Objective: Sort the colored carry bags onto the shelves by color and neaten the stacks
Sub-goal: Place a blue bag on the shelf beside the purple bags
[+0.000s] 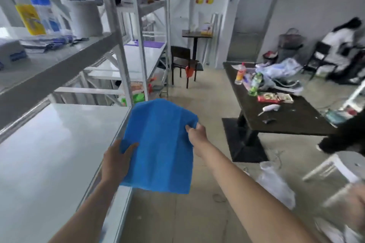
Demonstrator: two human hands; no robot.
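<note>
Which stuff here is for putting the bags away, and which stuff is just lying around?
For the job:
blue bag, held by the left hand and right hand
white shelf beside it

Just lying about:
dark table with bottles and a snack tray
chair
white roll on the upper shelf

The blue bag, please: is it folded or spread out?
Folded flat: the blue bag shows crease lines, held between left hand and right hand.

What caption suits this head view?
Both hands, left and right, hold a blue bag beside a white shelf.
</note>
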